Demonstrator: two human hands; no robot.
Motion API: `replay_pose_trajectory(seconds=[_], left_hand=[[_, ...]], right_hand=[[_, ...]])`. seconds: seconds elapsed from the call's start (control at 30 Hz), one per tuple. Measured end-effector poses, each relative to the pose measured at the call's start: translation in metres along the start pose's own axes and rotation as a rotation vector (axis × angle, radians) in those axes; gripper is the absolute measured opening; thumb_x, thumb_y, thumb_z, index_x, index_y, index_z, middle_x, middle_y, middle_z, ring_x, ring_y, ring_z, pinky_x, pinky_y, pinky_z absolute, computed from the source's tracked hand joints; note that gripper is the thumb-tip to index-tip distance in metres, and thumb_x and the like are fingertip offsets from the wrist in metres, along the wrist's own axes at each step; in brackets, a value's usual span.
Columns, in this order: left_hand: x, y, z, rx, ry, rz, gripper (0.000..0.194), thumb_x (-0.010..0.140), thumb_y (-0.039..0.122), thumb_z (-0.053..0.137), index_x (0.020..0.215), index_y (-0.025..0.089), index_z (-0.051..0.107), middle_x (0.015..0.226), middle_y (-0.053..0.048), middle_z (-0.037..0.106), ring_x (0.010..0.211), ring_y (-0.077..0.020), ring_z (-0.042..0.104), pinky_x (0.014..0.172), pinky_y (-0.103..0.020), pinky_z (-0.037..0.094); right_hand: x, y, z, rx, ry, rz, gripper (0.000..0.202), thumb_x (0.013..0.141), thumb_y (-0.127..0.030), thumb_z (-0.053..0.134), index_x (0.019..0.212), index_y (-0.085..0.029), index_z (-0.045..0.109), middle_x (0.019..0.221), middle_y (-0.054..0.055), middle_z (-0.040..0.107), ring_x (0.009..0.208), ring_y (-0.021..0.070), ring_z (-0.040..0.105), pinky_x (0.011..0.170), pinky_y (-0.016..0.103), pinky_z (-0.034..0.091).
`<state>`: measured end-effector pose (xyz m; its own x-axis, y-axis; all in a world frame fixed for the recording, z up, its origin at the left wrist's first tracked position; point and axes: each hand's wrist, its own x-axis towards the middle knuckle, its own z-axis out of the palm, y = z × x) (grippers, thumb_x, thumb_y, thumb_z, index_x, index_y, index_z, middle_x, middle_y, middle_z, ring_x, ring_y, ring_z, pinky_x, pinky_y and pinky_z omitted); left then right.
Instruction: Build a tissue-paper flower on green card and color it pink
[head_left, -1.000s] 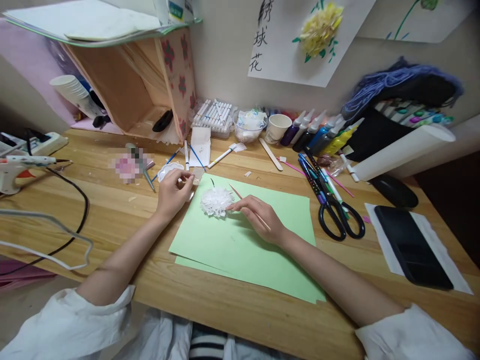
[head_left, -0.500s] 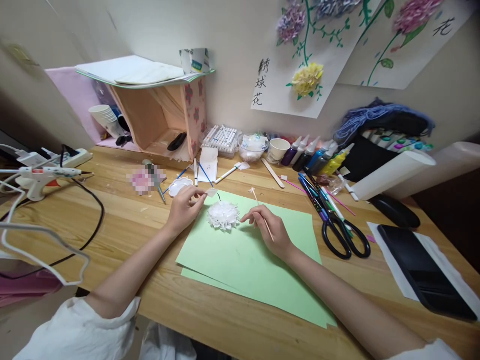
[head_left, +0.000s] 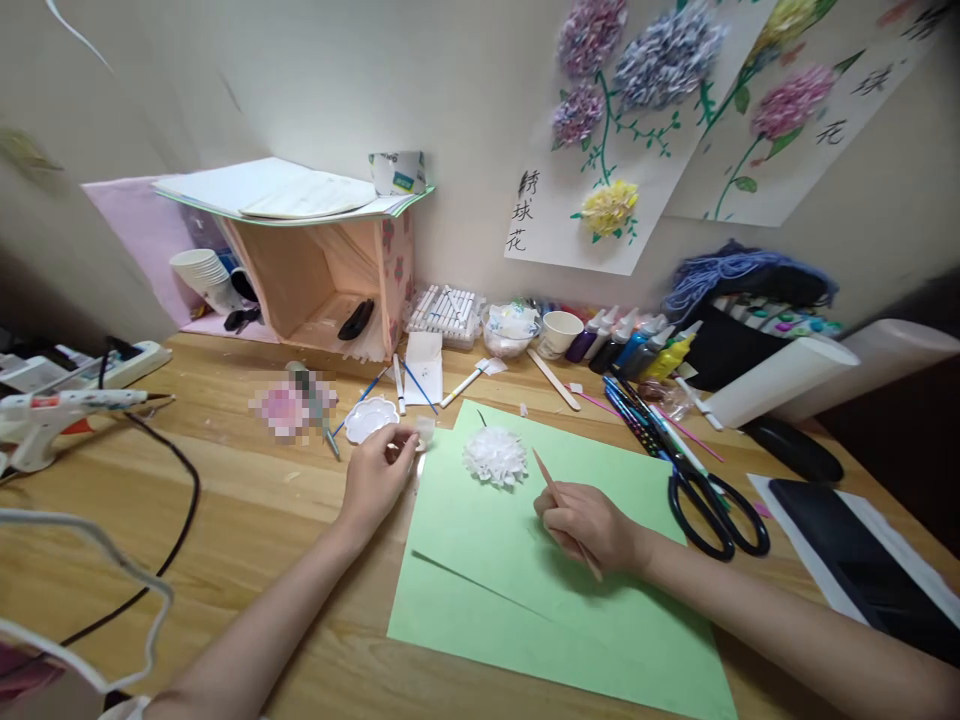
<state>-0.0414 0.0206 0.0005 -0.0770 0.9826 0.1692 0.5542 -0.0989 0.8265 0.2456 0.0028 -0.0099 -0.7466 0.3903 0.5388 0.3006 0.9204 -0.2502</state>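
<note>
Between the thumb and fingers of my left hand [head_left: 381,480] is a small white paper piece [head_left: 425,432], held by the left edge of the green paper sheets [head_left: 465,550]. A slim wooden stick [head_left: 551,472] is in my right hand [head_left: 589,525], its pointed end slanting up and to the left. On the green paper, between both hands, lies a ruffled white paper flower [head_left: 495,457] with a short dark line above it. Neither hand touches the flower. A white palette [head_left: 371,419] is just beyond my left hand.
Black-handled scissors [head_left: 718,512] and a phone [head_left: 847,550] lie at right. A glue gun [head_left: 67,415] with cords is at left. A peach box [head_left: 319,275], boxed markers [head_left: 446,315], a paper cup [head_left: 560,334] and paint bottles [head_left: 637,350] line the back.
The camera view has tilted up slightly. The green paper and white flower have shifted right across the table. My right hand has moved right, away from the flower, still holding the stick.
</note>
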Motion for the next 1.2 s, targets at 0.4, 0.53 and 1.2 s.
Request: replay_pose_trajectory(seconds=[0.4, 0.53, 1.2], left_hand=[[-0.016, 0.011, 0.003, -0.02, -0.227, -0.012, 0.02, 0.086, 0.041, 0.049, 0.087, 0.023, 0.058, 0.086, -0.001, 0.066, 0.077, -0.0178, 0.064, 0.07, -0.03, 0.047], [-0.011, 0.011, -0.001, -0.034, -0.144, 0.02, 0.02, 0.085, 0.04, 0.051, 0.087, 0.022, 0.06, 0.086, -0.002, 0.066, 0.077, -0.0176, 0.063, 0.07, -0.029, 0.048], [0.126, 0.058, 0.093, 0.348, -0.104, 0.14, 0.019, 0.078, 0.02, 0.053, 0.078, 0.017, 0.071, 0.086, -0.012, 0.072, 0.084, -0.0242, 0.065, 0.07, -0.03, 0.044]], right_hand=[[-0.026, -0.017, -0.015, 0.06, -0.165, 0.695, 0.04, 0.088, -0.027, 0.049, 0.127, -0.022, 0.044, 0.087, 0.007, 0.061, 0.132, 0.0251, 0.039, 0.1, 0.043, 0.042], [-0.023, -0.013, -0.016, 0.161, -0.248, 0.589, 0.036, 0.09, -0.027, 0.046, 0.125, -0.02, 0.045, 0.092, 0.008, 0.062, 0.136, 0.0225, 0.033, 0.104, 0.042, 0.038], [0.011, 0.073, -0.03, -0.122, -0.005, 0.635, 0.016, 0.084, -0.021, 0.052, 0.099, -0.017, 0.056, 0.075, 0.004, 0.06, 0.071, 0.0183, 0.056, 0.065, 0.03, 0.044]])
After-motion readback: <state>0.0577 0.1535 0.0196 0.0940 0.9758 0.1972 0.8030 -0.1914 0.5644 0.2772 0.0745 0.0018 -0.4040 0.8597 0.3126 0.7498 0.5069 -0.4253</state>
